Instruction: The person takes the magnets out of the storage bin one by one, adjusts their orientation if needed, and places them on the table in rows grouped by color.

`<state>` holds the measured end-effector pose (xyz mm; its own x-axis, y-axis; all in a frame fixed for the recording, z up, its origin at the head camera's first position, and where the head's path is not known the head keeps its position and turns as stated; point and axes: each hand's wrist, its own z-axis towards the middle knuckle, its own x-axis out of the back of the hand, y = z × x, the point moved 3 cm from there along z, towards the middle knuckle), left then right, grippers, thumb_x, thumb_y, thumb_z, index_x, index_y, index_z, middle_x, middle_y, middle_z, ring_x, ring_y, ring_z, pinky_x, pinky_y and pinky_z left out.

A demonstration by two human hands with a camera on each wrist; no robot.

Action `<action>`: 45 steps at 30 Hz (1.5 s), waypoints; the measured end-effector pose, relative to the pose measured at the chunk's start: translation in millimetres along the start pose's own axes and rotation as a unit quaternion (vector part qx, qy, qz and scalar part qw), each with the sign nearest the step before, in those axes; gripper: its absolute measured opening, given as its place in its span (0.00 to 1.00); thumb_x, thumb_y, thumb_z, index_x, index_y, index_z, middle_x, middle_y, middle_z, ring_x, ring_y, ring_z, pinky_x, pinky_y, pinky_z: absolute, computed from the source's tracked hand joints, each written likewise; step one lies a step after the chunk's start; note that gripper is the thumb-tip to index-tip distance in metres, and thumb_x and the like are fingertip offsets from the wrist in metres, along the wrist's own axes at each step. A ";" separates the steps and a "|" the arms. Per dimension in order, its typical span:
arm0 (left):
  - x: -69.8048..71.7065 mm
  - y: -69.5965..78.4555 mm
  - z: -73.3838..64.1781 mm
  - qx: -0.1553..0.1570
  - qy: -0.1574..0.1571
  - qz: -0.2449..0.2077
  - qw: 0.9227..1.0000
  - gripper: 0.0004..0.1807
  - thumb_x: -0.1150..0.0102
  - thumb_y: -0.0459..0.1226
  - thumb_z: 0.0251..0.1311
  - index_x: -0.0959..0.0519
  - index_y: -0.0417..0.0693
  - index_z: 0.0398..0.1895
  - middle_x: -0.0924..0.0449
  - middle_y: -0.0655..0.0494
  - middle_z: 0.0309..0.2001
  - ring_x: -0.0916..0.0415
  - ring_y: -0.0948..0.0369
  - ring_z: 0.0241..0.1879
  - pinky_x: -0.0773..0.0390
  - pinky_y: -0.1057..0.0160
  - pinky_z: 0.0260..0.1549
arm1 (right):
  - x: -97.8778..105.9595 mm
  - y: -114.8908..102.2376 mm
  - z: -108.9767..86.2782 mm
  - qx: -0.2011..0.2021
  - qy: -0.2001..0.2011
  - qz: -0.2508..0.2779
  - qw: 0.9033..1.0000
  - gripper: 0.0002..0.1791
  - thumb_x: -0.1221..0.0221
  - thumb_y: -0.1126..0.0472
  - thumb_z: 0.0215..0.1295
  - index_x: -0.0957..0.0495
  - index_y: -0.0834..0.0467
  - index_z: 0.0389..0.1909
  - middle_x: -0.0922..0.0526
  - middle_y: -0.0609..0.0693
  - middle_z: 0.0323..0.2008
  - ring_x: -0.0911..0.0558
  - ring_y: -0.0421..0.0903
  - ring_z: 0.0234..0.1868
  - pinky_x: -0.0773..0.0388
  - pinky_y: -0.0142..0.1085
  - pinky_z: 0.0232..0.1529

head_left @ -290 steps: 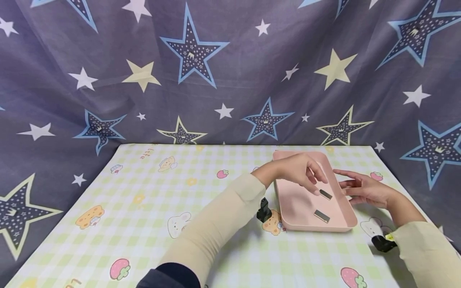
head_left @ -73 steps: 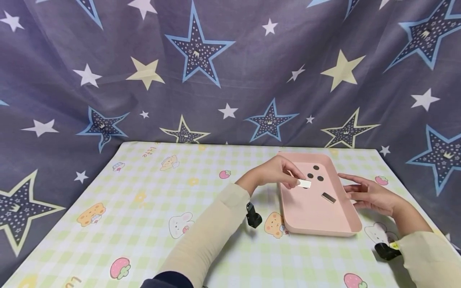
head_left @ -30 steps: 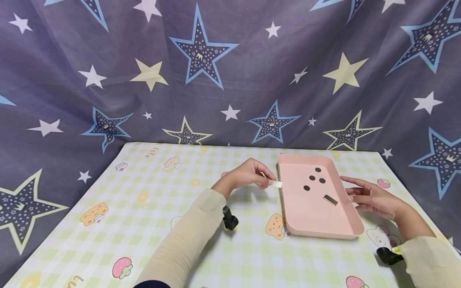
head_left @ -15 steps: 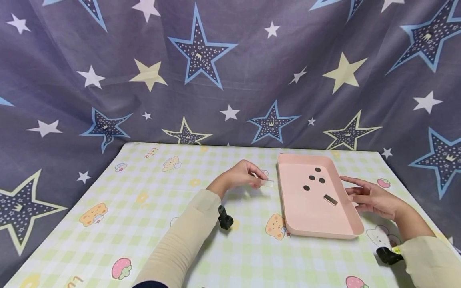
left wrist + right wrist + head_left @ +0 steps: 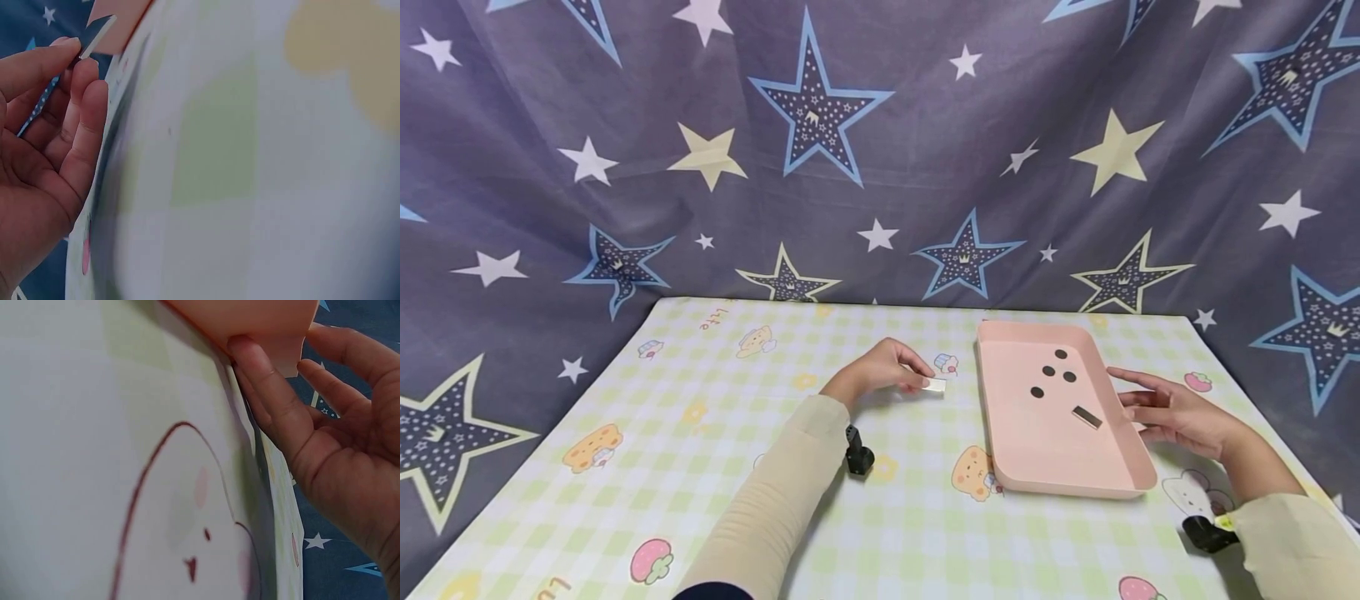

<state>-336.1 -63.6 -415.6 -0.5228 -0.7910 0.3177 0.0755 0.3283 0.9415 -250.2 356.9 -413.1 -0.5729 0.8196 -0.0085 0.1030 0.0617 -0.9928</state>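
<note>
My left hand [image 5: 883, 370] pinches a small flat shiny metal bar [image 5: 936, 386] between thumb and fingertips, just above the tablecloth and left of the tray. In the left wrist view the metal bar [image 5: 99, 34] sticks out past the fingertips. A second, similar bar [image 5: 1087, 417] lies inside the shallow pink tray [image 5: 1060, 467]. Several small dark round discs [image 5: 1069, 377] are also in it, towards its far half. Against the tray's right wall rest the fingertips of my right hand [image 5: 1176, 412]; its fingers are extended. The right wrist view shows those fingertips touching the pink tray [image 5: 269, 325] from outside.
A checked tablecloth [image 5: 715, 500] with printed cartoons covers the table. A dark curtain [image 5: 880, 150] with stars hangs behind its far edge. Black wrist cameras [image 5: 859, 452] are strapped at both forearms.
One of two metal bars has been lifted out of the tray by my left hand. That hand has carried it left over the tray's rim. My right hand stays at the tray's right wall.
</note>
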 end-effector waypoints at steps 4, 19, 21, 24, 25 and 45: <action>6.2 -6.4 -2.3 0.012 0.001 -0.005 1.000 0.08 0.32 0.26 0.52 0.14 0.34 0.38 0.15 0.50 0.26 0.20 0.61 0.23 0.21 0.67 0.25 | -0.4 -0.1 0.5 0.000 -0.004 0.003 1.000 0.33 0.53 0.74 0.73 0.35 0.37 0.69 0.23 0.51 0.54 0.19 0.46 0.51 0.18 0.44 0.47; 16.7 -10.8 -8.7 0.041 0.010 -0.010 0.999 0.08 0.31 0.25 0.51 0.15 0.32 0.37 0.15 0.47 0.27 0.19 0.59 0.23 0.18 0.63 0.27 | -1.9 -0.2 1.1 0.001 -0.013 0.010 1.000 0.33 0.54 0.74 0.73 0.34 0.36 0.69 0.23 0.51 0.54 0.19 0.47 0.52 0.19 0.45 0.47; 17.6 -10.4 -8.7 0.044 0.010 -0.007 0.999 0.08 0.31 0.25 0.51 0.15 0.32 0.37 0.15 0.47 0.27 0.19 0.59 0.23 0.17 0.63 0.27 | -1.8 -0.3 0.9 0.001 -0.013 0.010 1.000 0.33 0.54 0.74 0.73 0.34 0.36 0.68 0.23 0.51 0.54 0.19 0.47 0.52 0.19 0.45 0.47; 18.8 -9.0 -8.4 0.049 0.010 0.002 0.999 0.09 0.31 0.25 0.51 0.15 0.32 0.37 0.14 0.48 0.28 0.18 0.59 0.23 0.17 0.63 0.27 | -1.5 -0.6 0.4 0.003 -0.009 0.008 1.000 0.33 0.54 0.74 0.73 0.34 0.36 0.69 0.23 0.51 0.54 0.19 0.47 0.51 0.18 0.45 0.47; 19.2 -8.6 -8.2 0.051 0.010 0.007 0.999 0.09 0.31 0.25 0.51 0.14 0.32 0.37 0.14 0.48 0.29 0.18 0.60 0.23 0.17 0.63 0.28 | -1.4 -0.7 0.3 0.003 -0.008 0.007 1.000 0.33 0.53 0.74 0.73 0.34 0.36 0.69 0.23 0.51 0.54 0.19 0.47 0.51 0.18 0.45 0.46; 21.9 -5.8 -5.3 0.022 0.008 0.128 0.992 0.06 0.32 0.24 0.49 0.13 0.36 0.32 0.15 0.52 0.27 0.25 0.66 0.19 0.22 0.69 0.22 | -0.5 -0.1 -0.1 0.001 -0.012 0.009 1.000 0.33 0.54 0.74 0.73 0.34 0.36 0.68 0.23 0.51 0.54 0.19 0.47 0.52 0.19 0.45 0.47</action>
<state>-343.5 -85.6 -413.5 -0.4785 -0.6868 0.5471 0.1668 0.5406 0.8246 -249.9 356.5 -413.0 -0.5897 0.8071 -0.0285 0.1109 0.0460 -0.9928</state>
